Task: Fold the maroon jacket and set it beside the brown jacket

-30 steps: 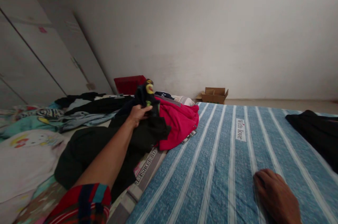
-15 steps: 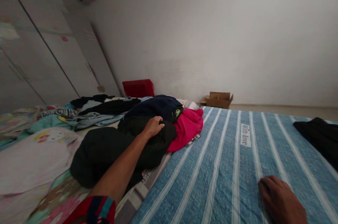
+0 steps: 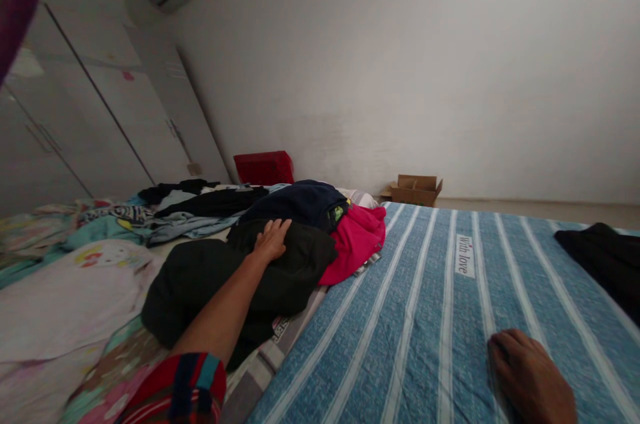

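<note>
My left hand (image 3: 273,239) lies on a dark green-black garment (image 3: 305,257) in the clothes heap, fingers stretched out over the cloth and gripping none of it. Against that garment, on its right, is a bright pink garment (image 3: 357,244). A navy garment (image 3: 300,203) is bunched up just behind it. On the blue striped bedsheet (image 3: 420,304), at the lower right, rests my right hand (image 3: 530,374). Its fingers are curled under with the knuckles up, and no held thing shows; the underside is hidden and in shadow.
A pale pink shirt (image 3: 85,297) and several other clothes spread over the left side. A black garment (image 3: 605,257) lies at the right edge. Behind the bed are a cardboard box (image 3: 415,192) and a red case (image 3: 264,167). A wardrobe (image 3: 90,117) stands left.
My left hand has slid a little left over the dark garment, and its bent fingers have straightened. My right hand stays nearly in place. A blurred purple strip has come in at upper left.
</note>
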Demonstrator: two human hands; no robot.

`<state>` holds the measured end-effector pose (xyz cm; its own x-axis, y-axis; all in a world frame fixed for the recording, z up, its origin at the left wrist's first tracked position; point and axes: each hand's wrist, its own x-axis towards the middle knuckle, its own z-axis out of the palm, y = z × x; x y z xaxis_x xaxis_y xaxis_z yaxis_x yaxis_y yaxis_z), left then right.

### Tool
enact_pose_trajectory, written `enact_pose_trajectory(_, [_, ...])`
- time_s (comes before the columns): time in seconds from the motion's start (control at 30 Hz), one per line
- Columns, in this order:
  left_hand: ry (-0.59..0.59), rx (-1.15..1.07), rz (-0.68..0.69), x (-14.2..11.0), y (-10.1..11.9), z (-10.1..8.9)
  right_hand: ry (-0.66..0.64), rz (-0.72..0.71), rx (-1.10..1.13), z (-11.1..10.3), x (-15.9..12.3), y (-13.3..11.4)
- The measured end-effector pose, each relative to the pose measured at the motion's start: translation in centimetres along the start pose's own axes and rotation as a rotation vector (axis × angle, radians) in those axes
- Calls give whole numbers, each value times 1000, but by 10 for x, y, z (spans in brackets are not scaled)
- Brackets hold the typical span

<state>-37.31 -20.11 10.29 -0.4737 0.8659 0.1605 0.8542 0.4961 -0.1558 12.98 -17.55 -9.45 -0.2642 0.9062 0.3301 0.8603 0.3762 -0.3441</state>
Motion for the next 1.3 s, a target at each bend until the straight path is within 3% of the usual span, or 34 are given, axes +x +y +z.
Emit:
enact_pose_trajectory(0.17, [-69, 79, 78, 9, 4, -7, -42, 28, -28, -3, 1, -5])
enact_pose_trajectory(0.27, [-42, 120, 81, 10, 10, -13, -68, 43, -27, -3, 3, -5])
enact_pose_trajectory(0.6, [115, 61, -133, -21, 9, -34, -39, 59, -62, -5, 5, -9])
enact_pose_trajectory(0.73, [442, -172, -269, -32, 15, -62, -46, 67, -63, -7, 6, -12])
enact_pose_trajectory(0.8, [661, -317, -245, -40, 25, -80, -48, 65, -62, -8, 6, -13])
enact_pose_trajectory(0.9, [937, -542, -34, -58, 50, -106, -55, 68, -58, -8, 6, -13])
enact_pose_trajectory(1.03, [1120, -791, 289, -93, 107, -125, -67, 70, -59, -7, 5, -11])
enact_pose_trajectory(1.1, [1035, -901, 384, -111, 147, -119, -69, 65, -51, -6, 5, -10])
enact_pose_trajectory(1.17, [827, -980, 487, -128, 189, -104, -72, 56, -31, -5, 5, -8])
enact_pose_trajectory(1.3, [210, -844, 771, -154, 249, -61, -80, 62, 7, -7, 4, -7])
